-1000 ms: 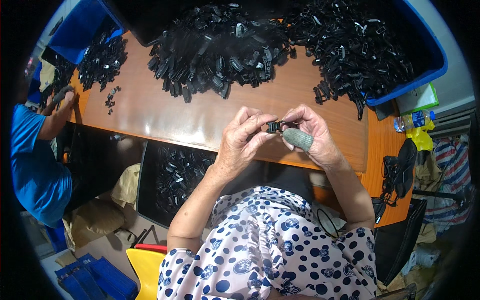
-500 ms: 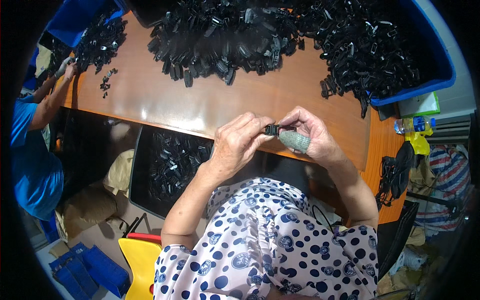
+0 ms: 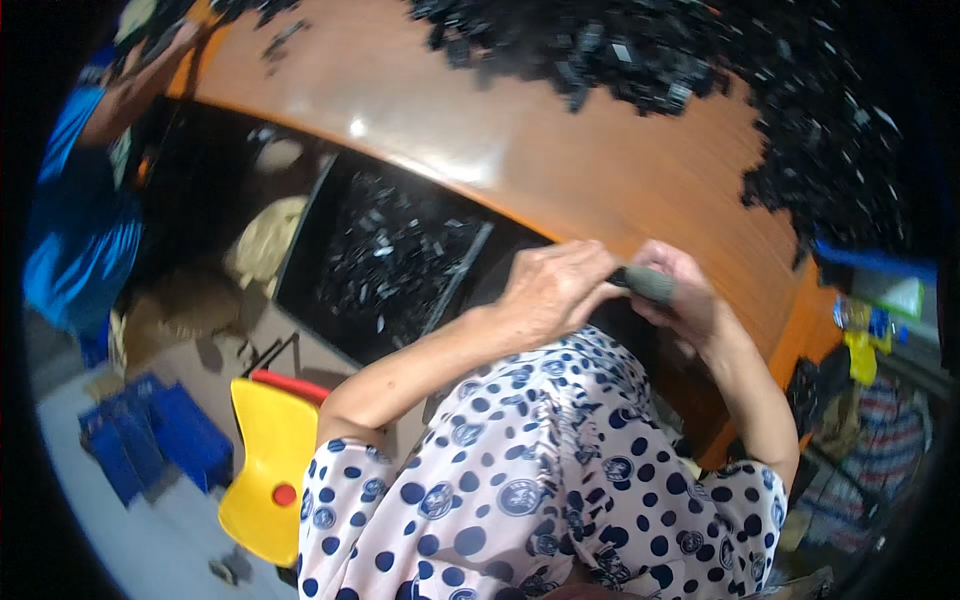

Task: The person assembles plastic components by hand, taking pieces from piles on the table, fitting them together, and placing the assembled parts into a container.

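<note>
A small black plastic buckle [image 3: 619, 277] sits between my two hands, just over the table's near edge; motion blur hides its details. My left hand [image 3: 555, 288] is closed, its thumb and fingers pinching the buckle's left side. From the other side my right hand [image 3: 692, 305] grips it with bent fingers. One digit of that hand wears a grey-green knitted cover [image 3: 650, 285]. Beyond the hands lies the brown wooden table [image 3: 560, 170]. Heaps of similar black pieces [image 3: 600, 50] cover its far side, with another heap [image 3: 840, 150] at the right.
Left of my lap, a black bin [image 3: 298, 245] holds many black pieces. A yellow chair [image 3: 265, 460] stands at lower left beside blue bins [image 3: 125, 440]. A co-worker in a blue shirt [image 3: 85, 240] reaches onto the table's far left. Bags [image 3: 870, 450] lie at right.
The view has swung, so table and heaps appear shifted up and to the right. My hands remain together on the buckle, now nearer the table's edge. The picture is blurrier.
</note>
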### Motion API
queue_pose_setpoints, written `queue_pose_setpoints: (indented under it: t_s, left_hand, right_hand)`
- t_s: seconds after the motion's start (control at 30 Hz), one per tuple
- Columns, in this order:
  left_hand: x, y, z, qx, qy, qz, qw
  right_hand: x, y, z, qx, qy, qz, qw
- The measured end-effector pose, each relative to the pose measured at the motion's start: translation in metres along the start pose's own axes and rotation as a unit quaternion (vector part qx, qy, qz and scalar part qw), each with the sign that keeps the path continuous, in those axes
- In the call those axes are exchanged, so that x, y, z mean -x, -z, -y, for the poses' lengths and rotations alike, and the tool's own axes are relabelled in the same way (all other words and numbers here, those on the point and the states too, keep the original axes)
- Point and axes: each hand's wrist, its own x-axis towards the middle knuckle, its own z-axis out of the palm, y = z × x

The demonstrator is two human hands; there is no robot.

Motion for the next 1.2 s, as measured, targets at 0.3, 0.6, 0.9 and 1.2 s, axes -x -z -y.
queue_pose_setpoints:
  t_s: [0.3,0.6,0.9,1.2]
  left_hand:
    - [0.019,0.007,0.021,0.304,0.175,-0.095,0.932]
    - [0.050,0.020,0.040,0.339,0.227,-0.082,0.909]
    - [0.104,0.079,0.041,0.309,0.398,-0.178,0.845]
    - [0.001,0.089,0.056,-0.264,0.152,-0.067,0.950]
  right_hand:
    - [-0.024,-0.062,0.025,0.020,0.103,0.051,0.993]
    - [-0.063,-0.083,-0.008,-0.026,0.125,0.146,0.981]
    - [-0.094,-0.128,0.007,0.002,-0.006,0.309,0.951]
    - [-0.058,-0.048,0.001,0.089,0.083,0.045,0.992]
